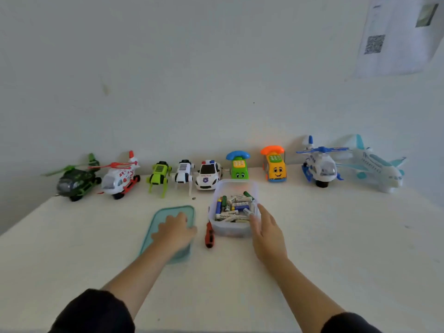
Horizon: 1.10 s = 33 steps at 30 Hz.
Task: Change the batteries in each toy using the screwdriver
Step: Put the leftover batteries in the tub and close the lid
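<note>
A clear plastic box (236,182) filled with several batteries (234,206) stands mid-table. My right hand (266,233) grips its right wall, thumb over the rim. Its teal lid (165,212) lies flat to the left, and my left hand (174,230) rests on it with fingers curled at its far edge. A red-and-black screwdriver (209,235) lies between lid and box, untouched. Toys line the wall: green helicopter (74,180), red-white helicopter (120,177), green robot dog (159,176), white robot dog (183,174), police car (207,175), green phone car (238,165), yellow phone car (275,167), blue helicopter (319,164), white plane (377,164).
A small dark round object (194,198) lies on the white table (336,236) in front of the white robot dog. A printed sheet (398,34) hangs on the wall at the upper right. The table's left edge runs diagonally past the green helicopter.
</note>
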Each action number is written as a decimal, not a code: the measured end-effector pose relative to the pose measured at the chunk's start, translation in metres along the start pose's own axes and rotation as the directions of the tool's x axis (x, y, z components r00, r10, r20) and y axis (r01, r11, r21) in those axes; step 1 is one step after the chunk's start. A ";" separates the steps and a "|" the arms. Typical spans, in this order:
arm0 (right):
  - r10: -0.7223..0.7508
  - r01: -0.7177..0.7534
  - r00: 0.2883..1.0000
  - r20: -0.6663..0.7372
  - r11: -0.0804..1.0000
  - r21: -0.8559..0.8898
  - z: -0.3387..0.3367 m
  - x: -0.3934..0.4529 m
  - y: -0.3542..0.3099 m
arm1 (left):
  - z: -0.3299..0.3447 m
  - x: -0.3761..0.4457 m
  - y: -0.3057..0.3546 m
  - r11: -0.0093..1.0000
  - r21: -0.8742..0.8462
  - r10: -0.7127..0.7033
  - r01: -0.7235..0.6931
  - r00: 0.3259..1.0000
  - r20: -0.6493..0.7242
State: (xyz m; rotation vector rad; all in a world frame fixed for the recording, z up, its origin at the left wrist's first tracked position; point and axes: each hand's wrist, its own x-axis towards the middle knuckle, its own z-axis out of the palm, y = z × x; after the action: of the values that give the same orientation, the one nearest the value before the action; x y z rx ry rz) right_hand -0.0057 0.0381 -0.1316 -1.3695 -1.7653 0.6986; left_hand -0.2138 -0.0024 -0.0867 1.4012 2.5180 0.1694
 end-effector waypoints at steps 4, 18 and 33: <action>-0.025 0.026 1.000 -0.011 0.999 0.046 0.002 -0.002 0.004 | 0.017 -0.007 0.007 0.971 0.071 0.237 -0.229 0.963 -0.128; -0.164 0.160 0.980 -0.113 0.986 -0.043 0.005 -0.003 0.000 | -0.023 -0.009 0.042 0.804 -0.280 0.357 -0.524 0.802 -0.478; 0.029 -0.029 1.000 -0.002 0.998 0.056 0.004 0.006 0.003 | -0.001 0.023 0.040 0.995 -0.068 -0.081 0.075 0.992 -0.092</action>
State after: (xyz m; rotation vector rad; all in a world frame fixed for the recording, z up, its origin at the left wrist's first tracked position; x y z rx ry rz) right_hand -0.0079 0.0446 -0.1347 -1.3603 -1.7140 0.7552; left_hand -0.1929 0.0386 -0.0806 1.2971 2.6139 0.3056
